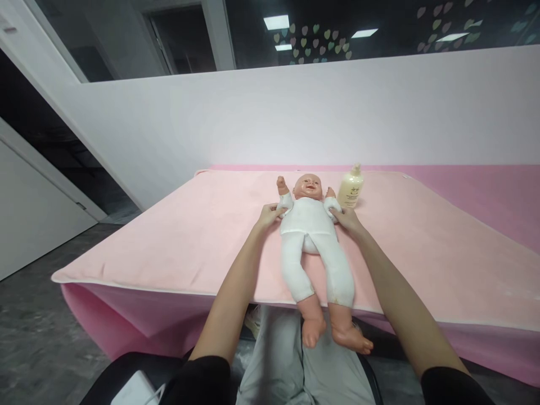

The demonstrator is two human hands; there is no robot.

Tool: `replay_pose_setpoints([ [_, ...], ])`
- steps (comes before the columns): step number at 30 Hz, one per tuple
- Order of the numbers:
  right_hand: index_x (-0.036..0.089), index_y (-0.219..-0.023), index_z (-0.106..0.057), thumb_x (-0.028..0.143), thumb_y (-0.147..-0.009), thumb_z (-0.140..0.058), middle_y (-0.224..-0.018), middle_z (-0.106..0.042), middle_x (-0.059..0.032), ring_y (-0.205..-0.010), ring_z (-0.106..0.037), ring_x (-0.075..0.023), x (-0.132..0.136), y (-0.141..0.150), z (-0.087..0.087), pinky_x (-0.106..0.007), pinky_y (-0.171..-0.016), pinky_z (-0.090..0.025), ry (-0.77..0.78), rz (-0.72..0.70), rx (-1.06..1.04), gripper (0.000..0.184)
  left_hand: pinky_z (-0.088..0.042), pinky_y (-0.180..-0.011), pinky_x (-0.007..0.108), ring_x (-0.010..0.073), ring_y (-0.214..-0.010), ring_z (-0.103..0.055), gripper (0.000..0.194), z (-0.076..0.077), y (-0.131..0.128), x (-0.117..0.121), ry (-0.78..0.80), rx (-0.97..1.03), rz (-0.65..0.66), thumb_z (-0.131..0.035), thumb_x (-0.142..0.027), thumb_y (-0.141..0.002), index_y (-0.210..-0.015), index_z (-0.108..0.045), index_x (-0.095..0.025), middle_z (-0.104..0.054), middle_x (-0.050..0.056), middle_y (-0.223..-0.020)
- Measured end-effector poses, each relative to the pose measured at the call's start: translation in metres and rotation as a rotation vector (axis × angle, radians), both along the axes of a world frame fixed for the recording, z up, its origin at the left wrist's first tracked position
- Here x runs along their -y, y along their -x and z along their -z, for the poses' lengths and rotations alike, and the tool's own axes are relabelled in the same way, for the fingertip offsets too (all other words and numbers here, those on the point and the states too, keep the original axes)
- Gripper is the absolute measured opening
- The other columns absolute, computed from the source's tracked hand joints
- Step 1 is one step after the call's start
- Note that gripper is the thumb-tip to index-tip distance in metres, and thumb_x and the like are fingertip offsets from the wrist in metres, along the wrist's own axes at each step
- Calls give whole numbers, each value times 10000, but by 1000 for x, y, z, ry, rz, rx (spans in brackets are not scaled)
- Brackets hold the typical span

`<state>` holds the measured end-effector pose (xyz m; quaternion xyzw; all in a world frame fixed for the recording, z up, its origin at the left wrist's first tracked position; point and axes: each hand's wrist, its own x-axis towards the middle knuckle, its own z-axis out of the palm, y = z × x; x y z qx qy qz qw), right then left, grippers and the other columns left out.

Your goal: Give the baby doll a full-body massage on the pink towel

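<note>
A baby doll (309, 216) with a white cloth body lies on its back on the pink table cover, head toward the wall. Its bare plastic feet stick out past the table's front edge, above my lap. My left hand (270, 215) is closed on the doll's arm at the left of the view, thumb on the white cloth. On the other side my right hand (347, 218) grips the opposite arm in the same way. Just behind my right hand stands a pale yellow pump bottle (351, 187), upright. The undersides of both grips are hidden.
The pink cover (169, 242) spreads over the table and hangs down at the front. A white wall (295, 118) rises behind, with dark windows above it. On the black chair at lower left lies a white device with a cable (135, 389).
</note>
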<state>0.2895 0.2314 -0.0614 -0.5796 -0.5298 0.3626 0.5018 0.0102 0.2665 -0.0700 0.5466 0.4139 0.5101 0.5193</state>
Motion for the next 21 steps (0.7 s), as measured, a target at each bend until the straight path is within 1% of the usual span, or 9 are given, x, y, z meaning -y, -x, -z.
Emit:
replay_pose_setpoints([
  [4, 121, -769, -624, 381, -717, -610, -734, -624, -43, -650, -535, -145, -3, 5, -1, -238, -559, -396, 6, 53, 83, 265, -387, -518, 237, 120, -536, -539, 391, 5, -2, -7, -17, -154, -145, -713, -493, -616, -658, -635, -112, -600, 31, -584],
  [8, 126, -737, -610, 390, -714, -588, -721, -609, -41, -651, -522, -144, -5, 5, 0, -236, -554, -381, 16, 53, 119, 266, -370, -515, 244, 126, -521, -529, 382, 3, -6, -5, -59, -266, -236, -668, -502, -670, -637, -630, -123, -578, 18, -552],
  [11, 125, -757, -614, 422, -716, -585, -750, -623, -50, -670, -526, -148, -5, 3, 3, -235, -561, -384, -11, 54, 130, 302, -371, -512, 242, 122, -513, -523, 378, 2, -7, 0, -90, -274, -275, -657, -503, -686, -659, -639, -126, -577, 13, -561],
  [13, 122, -792, -626, 441, -714, -591, -790, -641, -56, -687, -538, -150, -4, 1, 5, -236, -574, -396, -39, 37, 122, 330, -370, -508, 233, 112, -517, -518, 381, 3, -6, 2, -88, -205, -229, -674, -504, -671, -690, -647, -125, -587, 14, -585],
  [16, 116, -845, -645, 424, -704, -611, -841, -662, -62, -719, -564, -156, -2, -1, 7, -239, -604, -420, -33, 17, 92, 341, -375, -518, 223, 104, -543, -523, 375, 2, -3, 4, -61, -51, -118, -729, -470, -621, -730, -660, -118, -618, 27, -636],
  [18, 114, -865, -656, 402, -698, -626, -864, -672, -66, -743, -581, -163, -2, -2, 6, -245, -627, -435, -27, 15, 70, 334, -397, -546, 227, 108, -577, -545, 358, 0, -2, 6, -49, 26, -72, -767, -410, -578, -759, -676, -115, -645, 38, -683],
  [21, 117, -868, -674, 385, -681, -660, -889, -683, -72, -778, -601, -175, 0, -4, 5, -260, -662, -460, -45, -2, 21, 327, -416, -576, 234, 108, -599, -558, 332, -4, -2, 10, -27, 75, -35, -782, -292, -532, -802, -702, -115, -664, 35, -706],
])
